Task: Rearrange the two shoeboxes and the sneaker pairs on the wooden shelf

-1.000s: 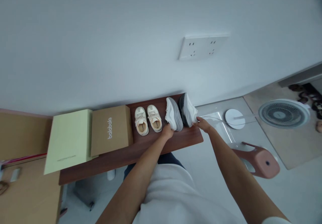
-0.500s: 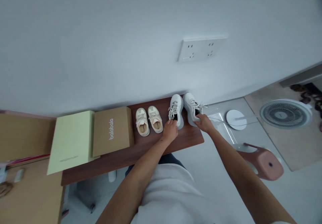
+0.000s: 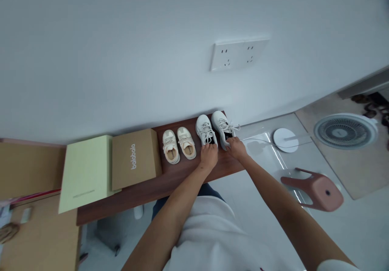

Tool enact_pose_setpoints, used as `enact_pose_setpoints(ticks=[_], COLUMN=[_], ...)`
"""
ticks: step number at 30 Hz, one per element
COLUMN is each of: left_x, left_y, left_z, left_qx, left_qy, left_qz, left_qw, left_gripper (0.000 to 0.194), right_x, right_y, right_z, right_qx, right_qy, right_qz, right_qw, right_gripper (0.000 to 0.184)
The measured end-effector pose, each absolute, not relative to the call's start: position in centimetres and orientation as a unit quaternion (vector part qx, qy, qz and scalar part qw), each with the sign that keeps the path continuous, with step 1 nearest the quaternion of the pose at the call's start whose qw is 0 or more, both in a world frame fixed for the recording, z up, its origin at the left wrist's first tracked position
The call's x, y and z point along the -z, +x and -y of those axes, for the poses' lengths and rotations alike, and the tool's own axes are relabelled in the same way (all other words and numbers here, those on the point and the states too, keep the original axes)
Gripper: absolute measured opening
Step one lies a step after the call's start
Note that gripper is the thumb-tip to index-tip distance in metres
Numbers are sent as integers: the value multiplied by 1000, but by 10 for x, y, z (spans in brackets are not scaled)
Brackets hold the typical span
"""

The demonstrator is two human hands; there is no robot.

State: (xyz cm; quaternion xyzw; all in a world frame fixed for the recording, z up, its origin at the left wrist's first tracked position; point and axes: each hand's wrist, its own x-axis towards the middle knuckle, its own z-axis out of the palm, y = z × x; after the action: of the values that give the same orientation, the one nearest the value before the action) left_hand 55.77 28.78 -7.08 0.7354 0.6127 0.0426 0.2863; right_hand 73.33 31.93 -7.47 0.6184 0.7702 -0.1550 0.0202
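Observation:
Two white laced sneakers stand upright side by side at the right end of a dark wooden board (image 3: 182,177), toes toward the wall. My left hand (image 3: 209,155) is closed on the heel of the left sneaker (image 3: 204,125). At the heel of the right sneaker (image 3: 219,121), my right hand (image 3: 237,147) has its fingers curled on the collar. Left of them sit two smaller cream shoes, a left cream shoe (image 3: 170,143) and a right cream shoe (image 3: 184,137), which neither hand touches.
A brown shoe box (image 3: 130,157) and a pale green box (image 3: 86,169) lie on the board's left part. Large cardboard boxes (image 3: 42,238) stand at far left. On the right floor are a pink stool (image 3: 325,192) and a fan (image 3: 342,132). A socket panel (image 3: 238,54) is on the wall.
Both sneakers have turned from lying on their sides to upright, laces up. They have shifted slightly left and closer together, with my hands on their heels.

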Motion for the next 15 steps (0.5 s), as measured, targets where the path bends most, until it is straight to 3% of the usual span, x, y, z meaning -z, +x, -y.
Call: enact_pose_setpoints(ticks=[15], left_x=[74], left_y=[558], left_z=[-297], left_qx=[-3], left_qy=[746], left_qz=[-610], left_qw=[267], left_gripper=[24], right_x=[86], right_y=[725], right_z=[-322], right_qx=[156], right_qy=[630], right_qz=[-760], right_qw=[32], right_gripper=[20])
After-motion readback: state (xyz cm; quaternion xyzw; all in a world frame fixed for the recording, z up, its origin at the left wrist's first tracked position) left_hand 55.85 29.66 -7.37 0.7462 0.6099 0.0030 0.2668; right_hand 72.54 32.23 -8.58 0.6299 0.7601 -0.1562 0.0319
